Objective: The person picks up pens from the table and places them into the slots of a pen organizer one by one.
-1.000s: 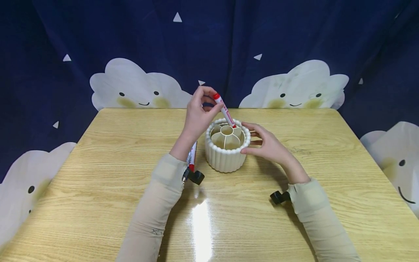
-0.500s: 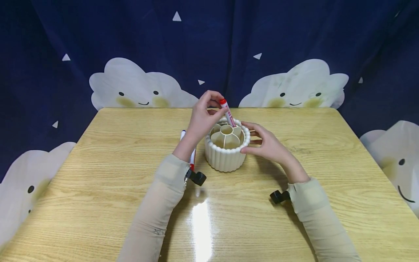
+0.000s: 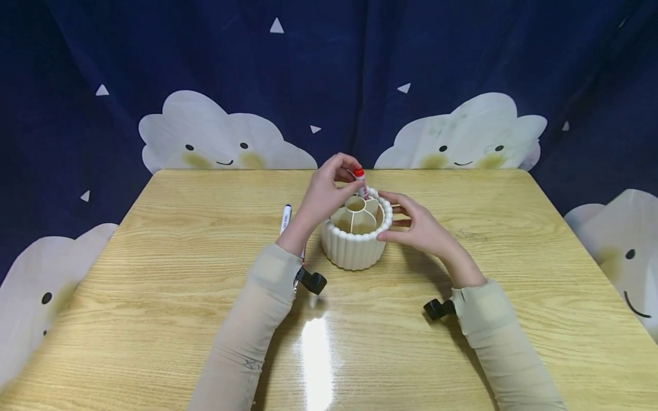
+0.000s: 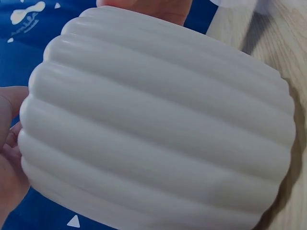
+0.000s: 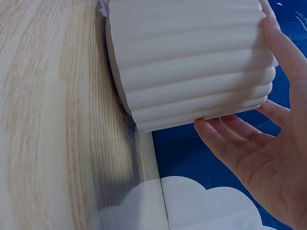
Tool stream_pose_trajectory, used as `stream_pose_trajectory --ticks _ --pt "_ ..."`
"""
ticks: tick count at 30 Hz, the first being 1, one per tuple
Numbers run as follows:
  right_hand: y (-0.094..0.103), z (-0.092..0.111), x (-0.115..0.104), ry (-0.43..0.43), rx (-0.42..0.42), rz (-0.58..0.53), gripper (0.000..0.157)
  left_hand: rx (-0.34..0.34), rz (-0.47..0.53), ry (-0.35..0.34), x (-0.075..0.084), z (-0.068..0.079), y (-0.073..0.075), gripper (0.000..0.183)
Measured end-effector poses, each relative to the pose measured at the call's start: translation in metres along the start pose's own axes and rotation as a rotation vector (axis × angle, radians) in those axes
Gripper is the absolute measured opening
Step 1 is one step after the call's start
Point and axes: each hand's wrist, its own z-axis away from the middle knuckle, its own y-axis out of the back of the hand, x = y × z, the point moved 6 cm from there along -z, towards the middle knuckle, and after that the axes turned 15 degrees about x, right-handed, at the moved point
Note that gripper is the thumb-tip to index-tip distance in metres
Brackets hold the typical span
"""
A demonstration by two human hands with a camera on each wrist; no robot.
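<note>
In the head view my left hand (image 3: 331, 187) pinches a red-capped whiteboard marker (image 3: 362, 181) by its upper part. The marker's lower end is down inside a rear compartment of a cream, ribbed pen holder (image 3: 353, 251) and is hidden there. The holder stands upright on the table, with a beaded rim and dividers around a round centre. My right hand (image 3: 421, 228) holds the holder's right side, thumb at the front and fingers behind. The right wrist view shows these fingers (image 5: 216, 139) touching the ribbed wall. In the left wrist view the holder's wall (image 4: 158, 120) blocks the marker.
A blue-capped marker (image 3: 286, 217) lies on the wooden table (image 3: 180, 274) left of the holder, partly under my left wrist. Another marker's red end (image 3: 303, 260) shows beside that wrist. A dark blue curtain (image 3: 329, 68) with clouds hangs behind the table.
My left hand has moved right and down, and the red-capped marker has tipped more upright and sunk deeper into the holder. The right hand and the holder have stayed put.
</note>
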Motion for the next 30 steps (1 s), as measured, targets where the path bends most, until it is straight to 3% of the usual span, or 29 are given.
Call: stream_pose_trajectory --ticks 4,7,11,18,23,30 --pt "0.0 -0.003 0.015 0.016 -0.007 0.009 0.074 -0.035 -0.028 0.03 -0.025 -0.002 -0.008 0.021" --pt "0.0 -0.003 0.015 0.023 -0.008 0.01 0.074 -0.047 -0.05 0.009 -0.04 -0.003 -0.013 0.021" --pt "-0.001 0.0 -0.002 0.01 -0.005 -0.001 0.072 -0.059 -0.063 -0.005 -0.038 -0.002 -0.014 0.021" --pt "0.0 0.0 -0.003 0.005 0.001 0.005 0.073 -0.078 -0.068 0.019 -0.038 0.0 -0.012 0.023" --pt "-0.001 0.0 -0.001 0.001 0.002 -0.007 0.074 -0.064 -0.092 0.07 -0.041 0.003 -0.001 0.022" --pt "-0.001 0.0 0.0 -0.006 0.005 -0.015 0.074 0.01 -0.149 0.0 -0.044 0.003 0.016 0.015"
